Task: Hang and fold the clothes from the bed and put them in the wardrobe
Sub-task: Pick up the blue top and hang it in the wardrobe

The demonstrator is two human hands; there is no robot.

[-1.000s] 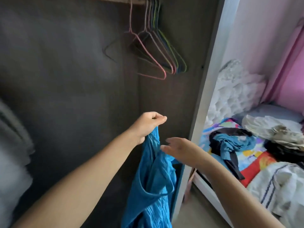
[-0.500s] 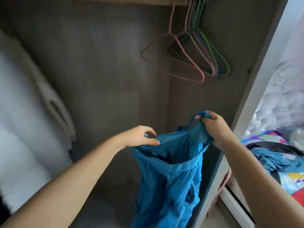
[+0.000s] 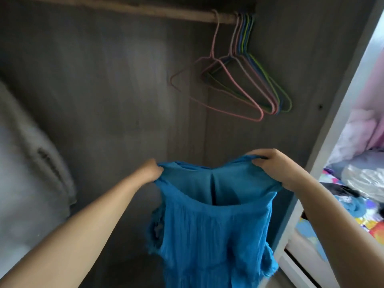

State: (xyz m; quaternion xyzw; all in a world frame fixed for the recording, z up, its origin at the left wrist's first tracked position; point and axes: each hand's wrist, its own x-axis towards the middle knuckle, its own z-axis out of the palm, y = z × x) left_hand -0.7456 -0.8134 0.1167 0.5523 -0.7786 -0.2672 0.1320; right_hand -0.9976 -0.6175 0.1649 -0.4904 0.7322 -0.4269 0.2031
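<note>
A bright blue crinkled top (image 3: 216, 231) hangs spread between my two hands inside the open wardrobe. My left hand (image 3: 148, 171) pinches its left shoulder and my right hand (image 3: 270, 163) grips its right shoulder, with the neckline open toward me. Above, several empty wire hangers (image 3: 245, 84), pink, blue and green, hang bunched at the right end of the wooden rail (image 3: 128, 9). More clothes (image 3: 353, 201) lie on the bed at the far right.
A pale grey garment (image 3: 31, 169) hangs at the wardrobe's left side. The wardrobe's light side panel (image 3: 340, 113) stands on the right between me and the bed with its colourful sheet (image 3: 365, 223). The dark back wall (image 3: 104, 90) is behind the top.
My hands have drawn apart and stretched the blue top wide by its shoulders. The view has tilted up, showing more of the rail and hangers.
</note>
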